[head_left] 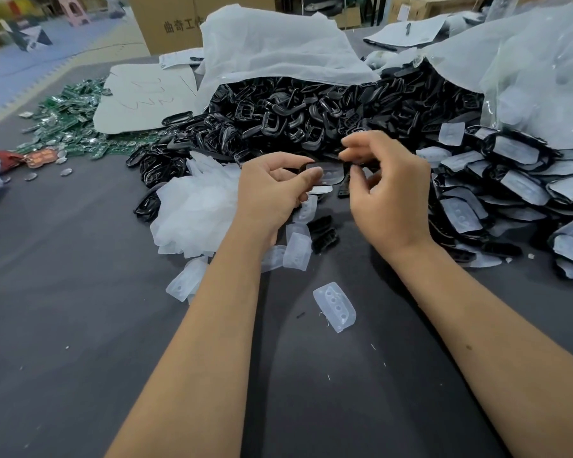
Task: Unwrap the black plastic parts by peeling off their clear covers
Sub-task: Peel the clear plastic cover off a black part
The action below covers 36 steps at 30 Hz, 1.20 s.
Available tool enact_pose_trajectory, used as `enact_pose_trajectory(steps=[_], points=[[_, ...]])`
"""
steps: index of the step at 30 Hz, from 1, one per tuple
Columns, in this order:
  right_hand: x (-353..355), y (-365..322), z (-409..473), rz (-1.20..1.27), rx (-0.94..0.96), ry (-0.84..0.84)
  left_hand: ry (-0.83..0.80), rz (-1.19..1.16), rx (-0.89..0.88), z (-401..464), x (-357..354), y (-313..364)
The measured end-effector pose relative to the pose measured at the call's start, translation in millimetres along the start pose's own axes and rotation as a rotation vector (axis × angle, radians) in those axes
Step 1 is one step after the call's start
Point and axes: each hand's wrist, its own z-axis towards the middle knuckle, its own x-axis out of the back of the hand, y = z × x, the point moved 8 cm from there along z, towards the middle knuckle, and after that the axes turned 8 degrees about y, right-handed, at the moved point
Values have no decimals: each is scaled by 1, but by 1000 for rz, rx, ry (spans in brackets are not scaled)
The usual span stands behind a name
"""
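Observation:
My left hand (pixel 275 190) pinches a black plastic part (pixel 326 173) with a clear cover on its face, held above the dark table. My right hand (pixel 384 190) is at the part's right end, thumb and fingers curled and pinching its edge. Whether they hold the cover or the black part itself is hidden. Wrapped parts (pixel 510 190) with clear covers lie piled at the right. A big heap of bare black parts (pixel 295 117) spills from a bag behind my hands. Peeled clear covers (pixel 196 209) are heaped at the left.
A loose clear cover (pixel 334 307) lies on the grey table (pixel 63 292) between my forearms. Green circuit boards (pixel 70 117) are scattered far left beside a sheet of cardboard (pixel 146 97). Translucent bags (pixel 278 47) and cardboard boxes stand at the back.

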Motion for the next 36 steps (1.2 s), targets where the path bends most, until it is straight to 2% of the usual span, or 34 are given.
enact_pose_trajectory(steps=[5, 9, 21, 23, 29, 36], points=[[-14, 29, -3, 13, -263, -104, 12, 40, -75, -1, 0, 3], [-18, 42, -6, 68, -375, -150, -17, 72, -114, -4, -4, 5], [-21, 64, -10, 139, -511, -137, 61, 309, -205, -9, -13, 12], [-20, 62, -9, 127, -479, -139, 65, 277, -181, -8, -11, 10], [-22, 26, -6, 17, -167, -231, 67, 189, -118, -1, 2, 7], [-16, 23, -5, -23, -107, -191, 56, 193, -75, -5, 3, 5]])
